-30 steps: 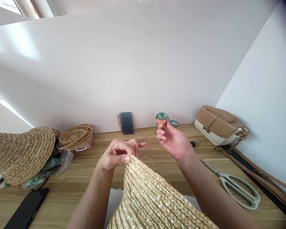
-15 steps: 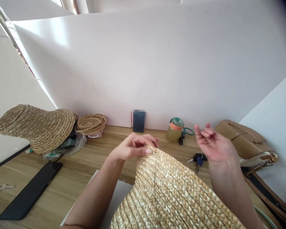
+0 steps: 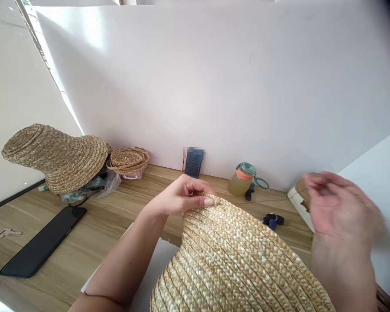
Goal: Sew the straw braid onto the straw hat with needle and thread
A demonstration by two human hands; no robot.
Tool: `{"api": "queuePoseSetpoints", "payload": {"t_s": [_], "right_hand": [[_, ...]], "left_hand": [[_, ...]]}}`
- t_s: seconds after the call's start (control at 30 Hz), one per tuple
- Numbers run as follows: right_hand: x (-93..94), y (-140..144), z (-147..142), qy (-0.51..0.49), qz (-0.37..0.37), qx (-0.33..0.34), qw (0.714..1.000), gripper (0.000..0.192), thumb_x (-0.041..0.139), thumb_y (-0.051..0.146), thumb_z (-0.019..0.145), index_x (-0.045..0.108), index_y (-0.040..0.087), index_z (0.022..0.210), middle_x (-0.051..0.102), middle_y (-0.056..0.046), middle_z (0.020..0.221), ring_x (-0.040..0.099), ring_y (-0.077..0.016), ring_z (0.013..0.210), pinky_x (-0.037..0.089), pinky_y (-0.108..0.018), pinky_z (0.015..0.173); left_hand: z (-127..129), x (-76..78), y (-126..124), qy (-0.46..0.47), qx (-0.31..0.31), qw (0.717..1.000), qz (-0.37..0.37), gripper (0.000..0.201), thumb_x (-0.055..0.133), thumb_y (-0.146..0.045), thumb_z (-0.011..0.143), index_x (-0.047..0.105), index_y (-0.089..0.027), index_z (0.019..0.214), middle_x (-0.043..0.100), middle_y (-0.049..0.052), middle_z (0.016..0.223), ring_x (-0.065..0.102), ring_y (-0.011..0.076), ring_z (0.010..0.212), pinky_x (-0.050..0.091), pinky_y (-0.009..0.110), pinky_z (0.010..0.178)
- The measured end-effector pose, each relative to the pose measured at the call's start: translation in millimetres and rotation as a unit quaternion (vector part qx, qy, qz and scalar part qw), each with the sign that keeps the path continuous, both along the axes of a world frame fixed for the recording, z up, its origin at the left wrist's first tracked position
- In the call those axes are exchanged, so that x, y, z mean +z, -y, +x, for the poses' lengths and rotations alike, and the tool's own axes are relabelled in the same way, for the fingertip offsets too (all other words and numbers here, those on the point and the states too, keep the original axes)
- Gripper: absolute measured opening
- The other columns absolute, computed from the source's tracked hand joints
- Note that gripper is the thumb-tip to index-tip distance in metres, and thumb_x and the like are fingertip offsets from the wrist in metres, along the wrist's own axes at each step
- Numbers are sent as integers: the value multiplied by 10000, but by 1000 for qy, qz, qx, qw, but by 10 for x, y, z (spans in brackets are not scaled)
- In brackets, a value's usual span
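My left hand (image 3: 190,195) pinches the edge of a woven straw hat (image 3: 240,255), thumb on the near face and fingers behind. The hat fills the lower middle of the view. Close to my left thumb, a small dark tangle of thread (image 3: 217,203) sits on the braid at the edge. To the right, clear of the hat, my raised right hand (image 3: 341,208) is smeared by motion, its thumb and fingertips drawn together. Between hat and right hand runs a faint thin thread (image 3: 273,200). Whether a needle is in those fingers cannot be made out.
Behind stand another straw hat (image 3: 58,156), a coiled straw braid (image 3: 128,160), a dark upright box (image 3: 194,164) and a lidded bottle (image 3: 240,182). Keys (image 3: 273,220) lie near a brown bag (image 3: 300,195). A black phone-like slab (image 3: 43,242) and loose keys (image 3: 9,233) lie left.
My right hand has moved to the right, away from the hat. The long dark thread loop across the hat's face is gone, leaving a small tangle at the edge. My left hand keeps its pinch.
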State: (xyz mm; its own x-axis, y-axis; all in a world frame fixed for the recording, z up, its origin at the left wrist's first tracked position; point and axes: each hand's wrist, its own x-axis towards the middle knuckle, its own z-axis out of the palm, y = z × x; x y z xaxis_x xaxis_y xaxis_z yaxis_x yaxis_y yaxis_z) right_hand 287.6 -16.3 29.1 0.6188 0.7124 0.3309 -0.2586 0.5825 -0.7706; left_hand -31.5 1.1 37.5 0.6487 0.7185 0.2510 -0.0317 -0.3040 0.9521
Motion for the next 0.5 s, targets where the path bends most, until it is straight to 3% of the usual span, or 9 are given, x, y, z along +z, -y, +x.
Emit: {"api": "queuePoseSetpoints", "payload": {"t_s": [0.07, 0.1, 0.17, 0.2, 0.27, 0.37, 0.5], "right_hand": [[57, 68, -401, 51, -31, 66, 996, 145, 662, 109, 612, 732, 146, 733, 687, -66, 736, 665, -190, 753, 544, -373, 858], [81, 116, -588, 123, -65, 160, 977, 161, 663, 188, 703, 740, 162, 843, 707, -79, 833, 666, -205, 838, 529, -403, 884], [121, 225, -892, 255, -108, 300, 913, 232, 635, 291, 812, 720, 215, 1014, 718, -76, 961, 657, -210, 946, 495, -411, 935], [135, 276, -1002, 288, -135, 361, 877, 286, 629, 321, 834, 692, 235, 1099, 708, -80, 1048, 644, -213, 1012, 489, -399, 944], [145, 351, -1137, 290, -155, 440, 836, 382, 659, 367, 818, 653, 244, 1180, 675, -88, 1163, 620, -224, 1084, 485, -381, 950], [115, 380, -1184, 263, -165, 445, 840, 408, 724, 366, 756, 674, 232, 1139, 674, -88, 1169, 625, -240, 1076, 486, -381, 938], [61, 335, -1119, 303, -168, 390, 853, 202, 719, 366, 761, 711, 191, 861, 710, -82, 943, 605, -277, 1096, 458, -423, 954]], "left_hand": [[10, 14, 20, -7, -1, 1000, 1, 240, 690, -318, 778, 700, -82, 820, 661, 87, 760, 609, 200, 857, 459, 259, 702], [15, 23, 31, -8, -4, 1000, 0, 234, 684, -310, 784, 699, -80, 828, 657, 84, 763, 602, 185, 827, 452, 252, 688], [20, 47, 55, -6, -18, 1000, -2, 219, 668, -288, 798, 694, -74, 837, 646, 77, 767, 578, 151, 759, 437, 239, 662], [19, 61, 66, -4, -24, 1000, -2, 213, 661, -278, 805, 690, -69, 834, 638, 72, 763, 562, 136, 728, 429, 233, 649], [10, 89, 83, -5, -28, 1000, -3, 211, 653, -269, 811, 685, -61, 827, 624, 62, 744, 533, 114, 683, 413, 221, 623], [3, 124, 99, -20, -13, 1000, 0, 215, 654, -271, 809, 684, -60, 835, 624, 54, 726, 519, 102, 658, 398, 204, 593], [23, 148, 110, -28, -16, 999, 24, 189, 644, -253, 808, 689, -70, 815, 635, 50, 732, 526, 103, 667, 397, 199, 600]]}}
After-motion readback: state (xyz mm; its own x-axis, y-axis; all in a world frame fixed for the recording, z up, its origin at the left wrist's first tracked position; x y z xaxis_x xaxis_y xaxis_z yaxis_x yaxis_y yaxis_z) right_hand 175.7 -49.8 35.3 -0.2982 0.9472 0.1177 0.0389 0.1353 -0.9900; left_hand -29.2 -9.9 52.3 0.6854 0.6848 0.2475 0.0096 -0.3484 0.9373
